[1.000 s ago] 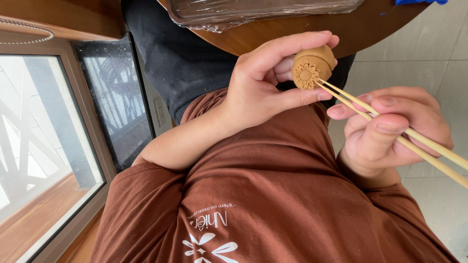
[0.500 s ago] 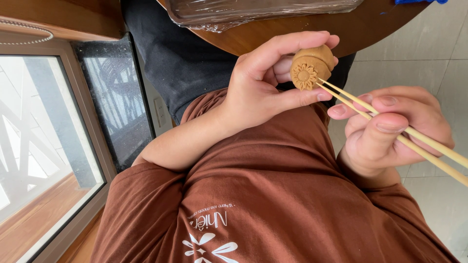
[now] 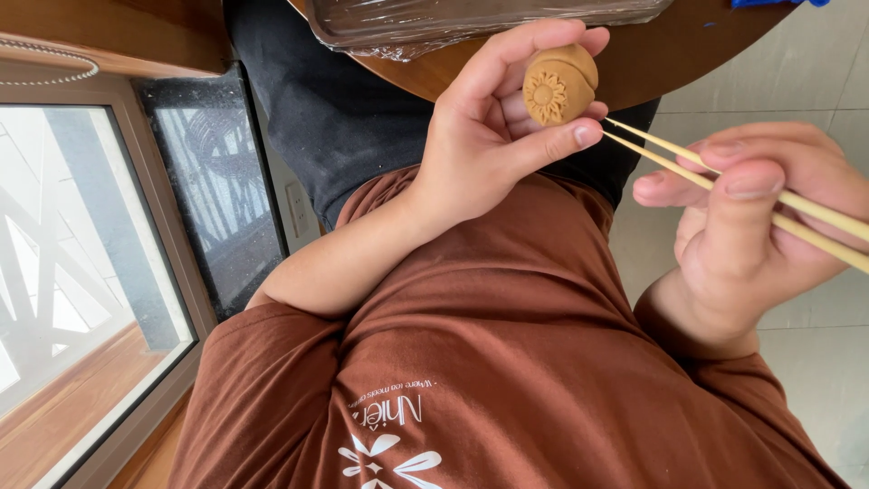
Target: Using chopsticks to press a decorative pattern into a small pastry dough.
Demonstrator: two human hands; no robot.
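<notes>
Plainly, view: head camera looking down the person's own body, so the scene reads inverted, with the table edge at 12 o'clock and the brown shirt [image 3: 543, 362] filling 6 o'clock.
Left hand: the left hand [image 3: 489, 136] sits at about 12 o'clock, fingers curled and pinching a small clay ball [image 3: 559, 83]; the thumb tip presses beneath it and the forefinger arches over its top.
Clay ball: tan, rounded, with a carved sunflower-like pattern on the face turned toward the camera; it is held in the air just below the table's rim, not resting on anything.
Right hand: the right hand [image 3: 751, 226] lies at 3 o'clock, fingers pressed together around two thin wooden sticks [image 3: 724, 181], thumb laid across them.
Sticks: pale, slender, side by side, running from the right edge toward 11 o'clock; their tips end just beside the left thumb and close under the clay ball. Whether they touch the clay cannot be told.
Table: a round wooden table [image 3: 688, 54] curves across 12 to 1 o'clock.
Tray: a plastic-wrapped tray [image 3: 471, 23] rests on the table at 12 o'clock.
Window: a framed glass window [image 3: 81, 272] fills 9 o'clock.
Floor: pale tiles [image 3: 815, 91] show at 2 to 4 o'clock.
</notes>
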